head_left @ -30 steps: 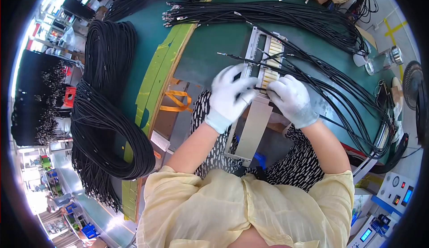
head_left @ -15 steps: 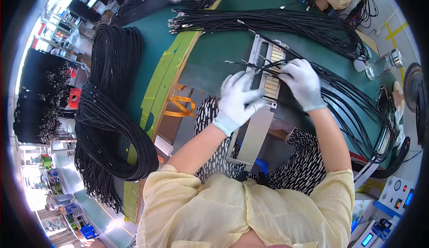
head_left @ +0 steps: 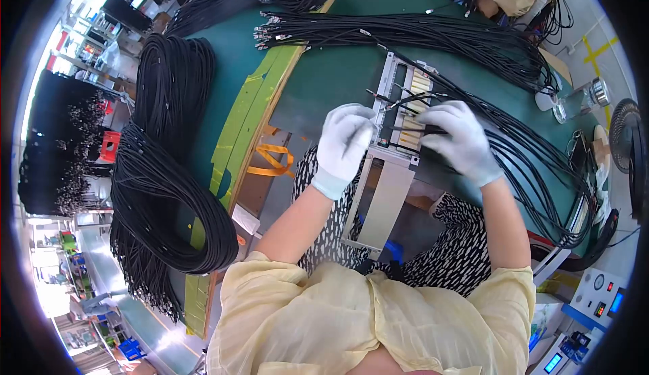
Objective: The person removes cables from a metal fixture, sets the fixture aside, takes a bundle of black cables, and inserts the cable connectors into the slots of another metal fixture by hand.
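A metal fixture with a row of pale yellow slots [head_left: 410,135] stands at the near edge of the green table. Several black cables [head_left: 520,162] run across it from the right, some with metal ends lying over its left rail. My left hand [head_left: 343,144], in a white glove, is beside the fixture's left rail. Its fingers are drawn together, and whatever they may hold is hidden. My right hand [head_left: 460,139], gloved too and slightly blurred, is at the fixture's right side, its bent fingers closed on a black cable.
A long bundle of black cables [head_left: 405,31] lies behind the fixture. Big coiled cables [head_left: 172,199] hang over the table's left side, past a yellow-green taped edge [head_left: 247,114]. A glass jar [head_left: 580,99] and a fan [head_left: 625,128] are at the right.
My left hand has drawn back left from the fixture, its fingers coming together. My right hand has moved slightly down, and a cable end that stuck out left past the rail is no longer visible there.
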Tool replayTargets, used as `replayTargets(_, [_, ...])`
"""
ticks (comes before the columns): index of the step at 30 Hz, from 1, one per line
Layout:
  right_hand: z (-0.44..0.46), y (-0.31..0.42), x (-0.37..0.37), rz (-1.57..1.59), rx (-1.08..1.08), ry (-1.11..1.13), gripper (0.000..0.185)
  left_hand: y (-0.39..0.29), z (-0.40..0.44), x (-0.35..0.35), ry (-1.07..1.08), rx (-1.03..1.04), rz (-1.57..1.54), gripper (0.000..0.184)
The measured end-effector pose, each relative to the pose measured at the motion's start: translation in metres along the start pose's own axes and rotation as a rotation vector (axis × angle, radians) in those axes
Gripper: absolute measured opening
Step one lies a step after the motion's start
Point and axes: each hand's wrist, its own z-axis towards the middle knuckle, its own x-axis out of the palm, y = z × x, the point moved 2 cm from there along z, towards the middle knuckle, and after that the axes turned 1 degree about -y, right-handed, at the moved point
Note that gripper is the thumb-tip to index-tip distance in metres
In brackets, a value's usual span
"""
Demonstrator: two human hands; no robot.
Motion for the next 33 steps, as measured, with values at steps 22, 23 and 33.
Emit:
replayTargets(22, [-0.011,0.004,0.027,0.046,-0.013,-0.027,0.012,0.004,-0.007,0.005,0.189,-0.185,-0.349,0.016])
replayTargets(23, [-0.011,0.003,0.029,0.047,-0.001,-0.012,0.011,0.005,-0.007,0.006,0.194,-0.217,-0.433,0.016])
replayTargets(33, [-0.014,0.0,0.031,0.097,0.046,-0.001,0.013,-0.003,-0.003,0.006,0.079,0.053,0.035,0.014])
